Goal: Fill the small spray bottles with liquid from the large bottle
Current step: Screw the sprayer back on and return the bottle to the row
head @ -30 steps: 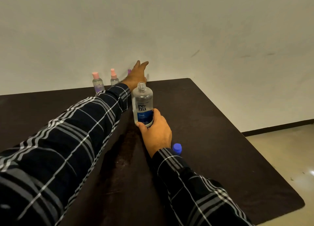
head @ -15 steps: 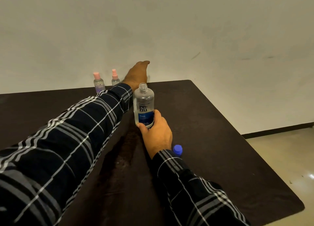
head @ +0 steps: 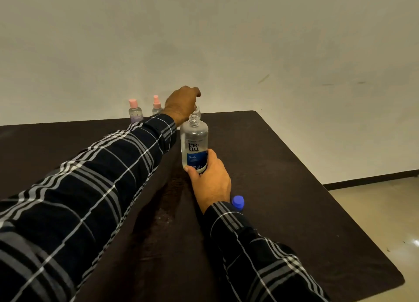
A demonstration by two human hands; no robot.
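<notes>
A dark brown tabletop (head: 294, 199) runs up to a pale wall (head: 226, 40) along its far edge. Its right edge slants from the far right corner down to a rounded near right corner, with pale floor (head: 374, 211) beyond it.

One large clear plastic bottle (head: 194, 143) with a blue-and-white label stands upright and uncapped, a little in from the far edge and left of the far right corner. The right hand (head: 209, 179) grips its lower part from the near side, thumb on the left and fingers wrapped round the right. A broad stretch of dark surface lies between this bottle and the right edge. One round blue plastic cap (head: 238, 202) lies on the tabletop just beside the right wrist, on its right.

Three small bottles stand along the far edge. Farthest left is a small clear spray bottle with a round pink cap (head: 135, 113); near it on the right is a small clear spray bottle with a pink nozzle (head: 157, 107). The left hand (head: 182, 104) reaches past both in a dark plaid sleeve (head: 102, 177), its fingers curled down over the top of a third small clear bottle (head: 197, 110). Only a sliver of that bottle's body shows, just behind the large bottle's open neck. The left arm crosses the tabletop diagonally from the near left, close beside the large bottle.
</notes>
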